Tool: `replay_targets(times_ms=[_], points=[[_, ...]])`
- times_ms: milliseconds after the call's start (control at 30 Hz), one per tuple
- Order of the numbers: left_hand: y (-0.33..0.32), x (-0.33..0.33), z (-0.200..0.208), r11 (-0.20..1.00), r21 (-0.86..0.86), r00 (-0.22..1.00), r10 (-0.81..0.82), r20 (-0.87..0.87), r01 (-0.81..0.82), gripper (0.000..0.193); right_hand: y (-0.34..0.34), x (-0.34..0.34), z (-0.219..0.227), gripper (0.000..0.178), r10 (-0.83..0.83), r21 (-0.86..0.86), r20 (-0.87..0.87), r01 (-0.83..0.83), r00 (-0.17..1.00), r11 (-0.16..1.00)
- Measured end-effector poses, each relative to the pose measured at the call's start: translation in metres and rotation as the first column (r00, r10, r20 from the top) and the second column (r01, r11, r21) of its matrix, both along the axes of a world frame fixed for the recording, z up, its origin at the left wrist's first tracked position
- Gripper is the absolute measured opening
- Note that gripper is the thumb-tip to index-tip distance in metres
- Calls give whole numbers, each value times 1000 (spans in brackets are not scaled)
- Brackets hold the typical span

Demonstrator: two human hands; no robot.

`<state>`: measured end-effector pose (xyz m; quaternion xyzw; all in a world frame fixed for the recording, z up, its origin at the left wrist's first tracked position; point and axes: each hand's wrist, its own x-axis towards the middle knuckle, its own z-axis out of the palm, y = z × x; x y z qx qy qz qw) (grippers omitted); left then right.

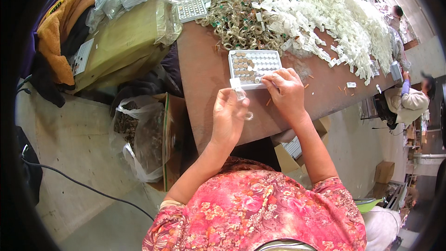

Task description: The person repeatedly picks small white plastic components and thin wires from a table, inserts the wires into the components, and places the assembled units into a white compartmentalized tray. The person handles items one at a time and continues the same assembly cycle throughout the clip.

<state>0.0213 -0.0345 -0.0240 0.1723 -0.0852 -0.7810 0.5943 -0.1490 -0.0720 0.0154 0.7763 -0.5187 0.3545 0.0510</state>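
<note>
A white tray point(255, 86) with rows of round pockets lies on the brown tabletop, brownish discs in its left part and paler pockets on the right. My left hand point(227, 114) is closed on a clear plastic strap with a white tag point(236, 83), held upright by the tray's near left corner. A clear loop point(249, 116) shows beside its fingers. Over the tray's near right corner, my right hand point(287, 90) pinches with thumb and forefinger. A small round disc point(258, 80) shows at those fingertips; whether it is gripped I cannot tell.
Behind the tray rise a heap of clear straps point(241, 28) and a larger heap of white tags point(325, 14). Orange slivers lie on the brown table point(200, 79). At left stand a bag-lined carton point(172, 135) and a yellowish package point(125, 37). Another person point(409, 104) sits at right.
</note>
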Motion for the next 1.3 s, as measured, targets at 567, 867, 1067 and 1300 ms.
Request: replay_targets(times_ms=[567, 867, 1067, 1300], points=[[-3, -3, -6, 999, -46, 1000, 6, -9, -7, 20, -15, -2, 23, 11, -48, 525, 398, -185, 916, 831], [-2, -1, -5, 999, -35, 999, 16, 46, -14, 19, -15, 12, 29, 7, 105, 424, 7, -98, 994, 900], [-1, -3, -3, 999, -19, 998, 41, 58, -39, 18, 4, 18, 46, 10, 119, 372, 182, -180, 976, 910], [0, -6, -3, 998, -56, 995, 34, 92, -29, 16, 19, 38, 35, 10, 203, 205, 118, -224, 972, 953]])
